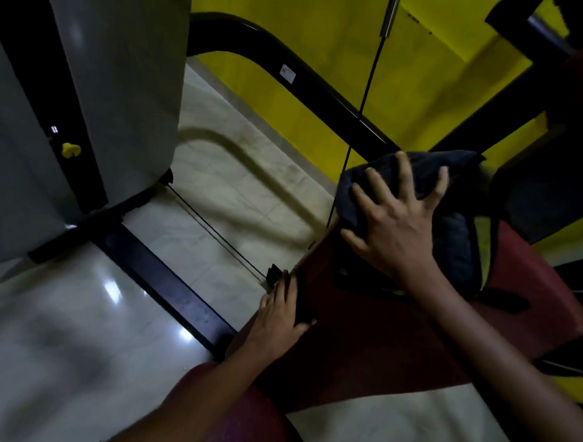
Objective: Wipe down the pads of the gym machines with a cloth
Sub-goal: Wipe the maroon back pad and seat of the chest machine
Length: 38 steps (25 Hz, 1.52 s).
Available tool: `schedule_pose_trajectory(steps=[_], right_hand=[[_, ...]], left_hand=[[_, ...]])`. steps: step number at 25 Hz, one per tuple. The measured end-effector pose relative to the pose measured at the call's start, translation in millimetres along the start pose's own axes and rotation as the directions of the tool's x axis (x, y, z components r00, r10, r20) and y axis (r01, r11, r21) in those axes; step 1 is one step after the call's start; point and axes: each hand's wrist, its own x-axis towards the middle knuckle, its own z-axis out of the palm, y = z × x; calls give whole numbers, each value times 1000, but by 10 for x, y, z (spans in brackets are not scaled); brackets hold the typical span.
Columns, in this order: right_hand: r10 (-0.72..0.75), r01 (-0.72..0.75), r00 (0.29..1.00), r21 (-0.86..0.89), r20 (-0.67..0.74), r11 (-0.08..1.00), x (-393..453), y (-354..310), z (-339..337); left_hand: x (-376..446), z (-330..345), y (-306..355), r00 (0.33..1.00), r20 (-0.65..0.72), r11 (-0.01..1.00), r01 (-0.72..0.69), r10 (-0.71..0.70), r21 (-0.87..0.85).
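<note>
While the left hand (pixel 282 314) grips the pad (pixel 371 342), the sticker's (pixel 287 73) writing is illegible.

The scene is dim and underexposed, with colour noise in the dark areas. White glare spots sit on the glossy floor (pixel 73 310), suggesting light from overhead, perhaps ceiling lamps. A soft curved shadow crosses the floor below the black frame tube (pixel 292 74). Motion blur smears the lower left and top right corners. Wide-angle distortion bends straight lines near the edges.
</note>
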Motion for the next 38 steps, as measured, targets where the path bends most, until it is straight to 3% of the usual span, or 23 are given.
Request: schedule_pose_trajectory(steps=[2, 5, 7, 10, 12, 16, 21, 26, 28, 32, 38], right_hand=[[-163, 165, 984, -28, 73, 986, -172, -396, 144], [-352, 353, 934, -11, 67, 935, -361, -639, 303], [-286, 284, 958, -48, -35, 958, -343, -475, 257], [54, -58, 992, -36, -112, 998, -345, -247, 146], [178, -181, 980, -29, -86, 983, -384, -343, 146], [97, -101, 994, -90, -47, 991, -530, -762, 395], [-118, 100, 985, -151, -122, 984, -849, -1238, 860], [-153, 167, 950, 29, -272, 986, -821, -1319, 735], [-64, 108, 972, 184, -228, 977, -921, -1300, 485], [248, -202, 968, 493, -30, 846, -1706, -1416, 116], [326, -435, 900, 594, 289, 676, -3310, -1785, -303]], left_hand=[[16, 114, -167, 999, 22, 999, -36, 36, 12], [73, 199, -344, 994, 15, 994, -109, 109, -6], [54, 181, -332, 993, 27, 994, -112, 113, -7], [7, 157, -325, 993, -1, 993, -121, 121, -14], [6, 141, -336, 991, -24, 990, -134, 133, -46], [42, 119, -422, 989, 1, 989, -147, 147, 13], [52, 139, -627, 981, 62, 980, -186, 182, 71], [-277, 23, -885, 984, 85, 976, -166, 155, 144], [-540, -40, -937, 985, 77, 977, -164, 154, 138], [-1203, -67, -901, 986, 87, 979, -156, 146, 129], [-2408, 228, -764, 994, 87, 984, -78, 65, 161]])
